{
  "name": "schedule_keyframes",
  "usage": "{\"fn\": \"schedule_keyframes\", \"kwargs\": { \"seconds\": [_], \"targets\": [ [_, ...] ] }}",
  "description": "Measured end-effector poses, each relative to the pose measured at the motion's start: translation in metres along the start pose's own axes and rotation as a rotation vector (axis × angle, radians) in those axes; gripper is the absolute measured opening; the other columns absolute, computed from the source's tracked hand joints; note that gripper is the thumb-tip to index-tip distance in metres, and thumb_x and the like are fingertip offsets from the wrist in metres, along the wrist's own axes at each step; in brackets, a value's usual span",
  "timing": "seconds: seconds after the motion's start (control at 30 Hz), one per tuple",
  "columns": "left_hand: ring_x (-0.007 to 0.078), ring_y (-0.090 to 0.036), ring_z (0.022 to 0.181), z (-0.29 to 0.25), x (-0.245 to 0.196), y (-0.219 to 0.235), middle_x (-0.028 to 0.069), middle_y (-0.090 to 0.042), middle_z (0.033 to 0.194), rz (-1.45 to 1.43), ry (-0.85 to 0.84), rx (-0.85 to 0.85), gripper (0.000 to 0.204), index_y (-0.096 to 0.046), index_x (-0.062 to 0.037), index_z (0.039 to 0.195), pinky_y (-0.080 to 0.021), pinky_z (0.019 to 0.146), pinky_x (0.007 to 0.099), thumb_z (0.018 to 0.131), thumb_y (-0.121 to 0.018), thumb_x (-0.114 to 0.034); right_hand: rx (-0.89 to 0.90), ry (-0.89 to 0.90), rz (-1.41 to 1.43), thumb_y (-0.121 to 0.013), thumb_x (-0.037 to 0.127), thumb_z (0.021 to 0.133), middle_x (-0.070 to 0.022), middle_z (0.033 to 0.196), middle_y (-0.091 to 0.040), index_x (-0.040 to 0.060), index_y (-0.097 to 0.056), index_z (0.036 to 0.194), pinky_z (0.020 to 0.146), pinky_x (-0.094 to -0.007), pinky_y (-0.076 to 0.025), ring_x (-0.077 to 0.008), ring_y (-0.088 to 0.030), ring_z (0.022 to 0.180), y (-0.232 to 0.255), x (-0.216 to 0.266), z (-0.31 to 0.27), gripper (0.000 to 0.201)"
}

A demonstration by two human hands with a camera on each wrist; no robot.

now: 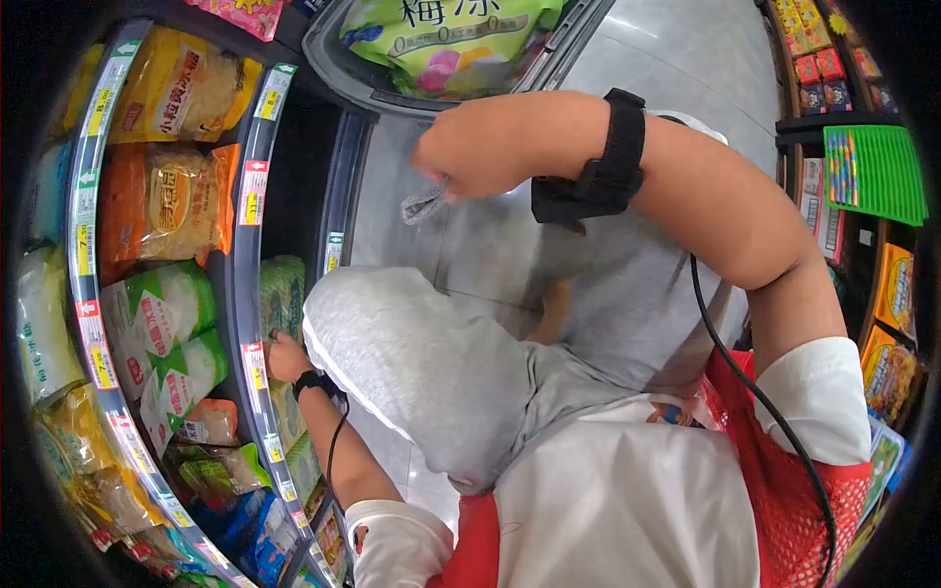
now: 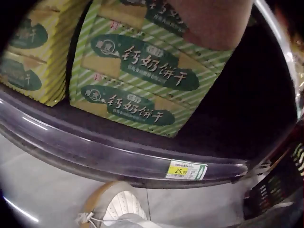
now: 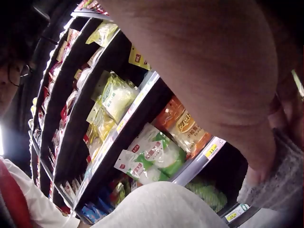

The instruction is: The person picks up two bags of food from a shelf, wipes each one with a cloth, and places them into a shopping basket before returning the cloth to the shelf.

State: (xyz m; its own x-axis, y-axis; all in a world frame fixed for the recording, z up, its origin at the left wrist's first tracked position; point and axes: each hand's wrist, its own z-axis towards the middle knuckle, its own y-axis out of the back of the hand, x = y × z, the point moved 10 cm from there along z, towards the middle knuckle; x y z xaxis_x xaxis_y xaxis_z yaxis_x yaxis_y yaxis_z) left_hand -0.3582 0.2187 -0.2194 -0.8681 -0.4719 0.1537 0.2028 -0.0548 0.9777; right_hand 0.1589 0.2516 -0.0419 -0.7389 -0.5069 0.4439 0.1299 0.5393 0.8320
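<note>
My right hand [image 1: 480, 147] is raised over the aisle floor and grips a crumpled grey cloth [image 1: 423, 208]. In the right wrist view the cloth [image 3: 280, 178] bunches out beneath the fingers. Low at the left, my left hand [image 1: 287, 359] reaches to the bottom shelf, its fingers mostly hidden. The left wrist view has that hand [image 2: 219, 21] overlapping the top of a green-striped stack of biscuit packs [image 2: 137, 61]. Yellow-striped packs [image 2: 33, 52] stand beside the stack, behind the shelf's front edge [image 2: 85, 137].
Shelves at the left hold bagged goods, among them an orange bag [image 1: 172, 201] and white-green bags [image 1: 181, 387]. A price label [image 2: 186, 170] sits on the bottom shelf edge. A large green bag [image 1: 451, 44] lies ahead. My bent knee [image 1: 392, 343] is beside the shelf; more shelves are at the right.
</note>
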Motion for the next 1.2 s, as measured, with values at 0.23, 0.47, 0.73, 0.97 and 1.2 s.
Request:
{"fn": "schedule_keyframes", "kwargs": {
  "seconds": [0.23,0.47,0.73,0.97,1.2],
  "targets": [
    [0.0423,-0.066,0.07,0.036,0.018,-0.017,0.0237,-0.071,0.084,-0.052,-0.211,-0.395,0.036,-0.072,0.0001,0.091,-0.052,0.064,0.0511,0.091,-0.054,-0.031,0.024,-0.061,0.038,-0.069,0.02,0.087,-0.0159,0.095,-0.068,0.0024,-0.064,0.103,0.079,-0.0467,-0.051,-0.0369,-0.066,0.094,0.003,0.002,-0.003,0.025],
    [0.0451,-0.065,0.071,0.014,0.001,-0.006,0.0237,-0.07,0.079,-0.046,0.16,-0.08,0.047,-0.073,0.0005,0.085,-0.051,0.067,0.0554,0.09,-0.049,-0.04,-0.007,-0.058,0.057,-0.069,0.018,0.087,-0.0161,0.094,-0.069,0.0028,-0.065,0.103,0.077,-0.0461,-0.05,-0.0376,-0.066,0.092,0.003,-0.003,-0.006,0.022],
    [0.0417,-0.066,0.07,0.028,0.013,-0.003,0.0222,-0.071,0.084,0.042,-0.156,-0.201,0.034,-0.072,0.0005,0.087,-0.049,0.063,0.0563,0.09,-0.052,-0.026,-0.02,-0.027,0.039,-0.07,0.019,0.086,-0.0179,0.091,-0.069,0.0024,-0.066,0.101,0.078,-0.0451,-0.051,-0.0368,-0.067,0.09,0.007,0.001,-0.011,0.023],
    [0.0442,-0.066,0.095,0.09,0.067,-0.089,0.0258,-0.07,0.106,-0.175,0.057,-0.243,0.038,-0.071,-0.0001,0.101,-0.051,0.08,0.0529,0.094,-0.047,-0.028,-0.013,-0.029,0.014,-0.069,0.018,0.086,-0.0184,0.093,-0.068,0.0026,-0.066,0.101,0.079,-0.0456,-0.051,-0.0372,-0.066,0.095,0.008,0.004,-0.014,0.022],
    [0.046,-0.054,0.12,-0.006,-0.006,0.015,0.033,-0.06,0.125,0.148,0.252,-0.222,0.048,-0.066,0.0045,0.114,-0.041,0.1,0.0533,0.085,-0.053,-0.031,-0.108,0.018,0.052,-0.069,0.017,0.086,-0.0172,0.087,-0.067,0.0021,-0.064,0.098,0.078,-0.045,-0.05,-0.0385,-0.065,0.089,0.011,-0.003,-0.022,0.02]
  ]
}}
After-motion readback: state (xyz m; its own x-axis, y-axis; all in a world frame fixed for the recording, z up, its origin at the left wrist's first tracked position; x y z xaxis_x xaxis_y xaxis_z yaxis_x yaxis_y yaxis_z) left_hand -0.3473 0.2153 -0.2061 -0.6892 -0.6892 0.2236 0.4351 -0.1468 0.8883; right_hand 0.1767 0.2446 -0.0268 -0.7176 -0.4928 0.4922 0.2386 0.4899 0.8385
